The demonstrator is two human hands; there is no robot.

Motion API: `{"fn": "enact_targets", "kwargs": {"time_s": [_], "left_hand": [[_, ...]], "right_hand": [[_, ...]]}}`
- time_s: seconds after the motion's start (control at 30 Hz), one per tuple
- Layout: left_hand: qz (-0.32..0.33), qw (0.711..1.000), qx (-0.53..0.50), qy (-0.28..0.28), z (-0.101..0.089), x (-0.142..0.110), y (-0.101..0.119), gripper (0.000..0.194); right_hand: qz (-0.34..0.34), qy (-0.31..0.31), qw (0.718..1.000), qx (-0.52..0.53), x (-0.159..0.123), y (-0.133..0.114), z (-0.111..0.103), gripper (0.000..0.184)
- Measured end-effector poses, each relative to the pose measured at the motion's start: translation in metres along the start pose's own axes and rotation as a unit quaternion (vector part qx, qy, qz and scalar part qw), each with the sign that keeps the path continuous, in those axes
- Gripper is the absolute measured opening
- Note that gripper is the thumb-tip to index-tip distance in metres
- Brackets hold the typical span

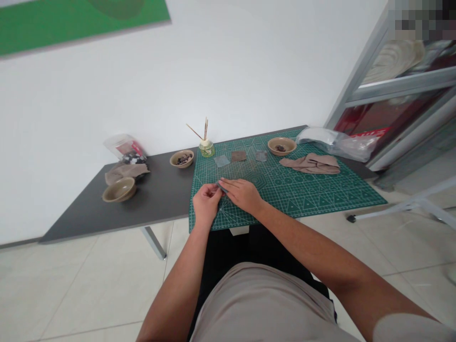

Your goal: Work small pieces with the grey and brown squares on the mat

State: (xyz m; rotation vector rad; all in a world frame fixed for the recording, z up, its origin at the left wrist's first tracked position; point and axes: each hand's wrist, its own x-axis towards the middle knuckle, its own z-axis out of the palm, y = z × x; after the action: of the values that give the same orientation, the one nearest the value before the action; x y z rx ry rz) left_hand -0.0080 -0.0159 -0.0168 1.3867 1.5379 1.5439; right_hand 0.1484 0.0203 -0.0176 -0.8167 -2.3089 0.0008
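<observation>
Both hands meet over the near left part of a green cutting mat (302,190). My left hand (205,202) is curled, its fingers pinched on a small grey piece (223,188). My right hand (242,194) lies flatter, fingertips pressed against the same piece. Further back on the mat lie three small squares: a pale one (221,160), a brown one (238,156) and a grey one (261,155). What the grey piece is made of I cannot make out.
A dark table (156,199) holds a tan bowl (119,189), a bowl of dark bits (182,158), a small jar with sticks (206,148), another bowl (281,146), beige cloths (311,164) (124,172) and plastic bags (335,142) (124,146). A metal shelf (402,85) stands at right.
</observation>
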Motion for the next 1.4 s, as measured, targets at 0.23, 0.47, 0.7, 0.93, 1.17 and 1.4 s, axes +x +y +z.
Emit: {"fn": "enact_targets", "kwargs": {"time_s": [0.23, 0.47, 0.7, 0.93, 1.17, 1.4], "left_hand": [[0.019, 1.0, 0.008, 0.009, -0.001, 0.0, 0.0, 0.014], [0.0, 0.996, -0.086, -0.012, 0.001, -0.001, 0.005, 0.021], [0.036, 0.998, -0.044, -0.005, 0.0, 0.001, 0.002, 0.015], [0.027, 0.995, -0.098, 0.0, 0.001, 0.001, -0.002, 0.02], [0.061, 0.991, -0.098, 0.067, 0.001, 0.003, -0.003, 0.019], [0.067, 0.99, -0.067, 0.1, 0.0, 0.004, -0.001, 0.021]], "right_hand": [[-0.048, 0.008, 0.999, 0.012, -0.001, -0.001, -0.001, 0.038], [0.016, 0.008, 0.999, 0.033, -0.001, 0.001, 0.001, 0.043], [-0.023, 0.002, 0.998, 0.054, -0.002, -0.001, 0.0, 0.044], [0.151, 0.047, 0.984, 0.087, 0.003, -0.002, 0.0, 0.041], [0.309, 0.036, 0.925, 0.218, 0.005, -0.002, -0.009, 0.045], [0.227, 0.082, 0.97, 0.03, -0.01, -0.014, -0.01, 0.044]]}}
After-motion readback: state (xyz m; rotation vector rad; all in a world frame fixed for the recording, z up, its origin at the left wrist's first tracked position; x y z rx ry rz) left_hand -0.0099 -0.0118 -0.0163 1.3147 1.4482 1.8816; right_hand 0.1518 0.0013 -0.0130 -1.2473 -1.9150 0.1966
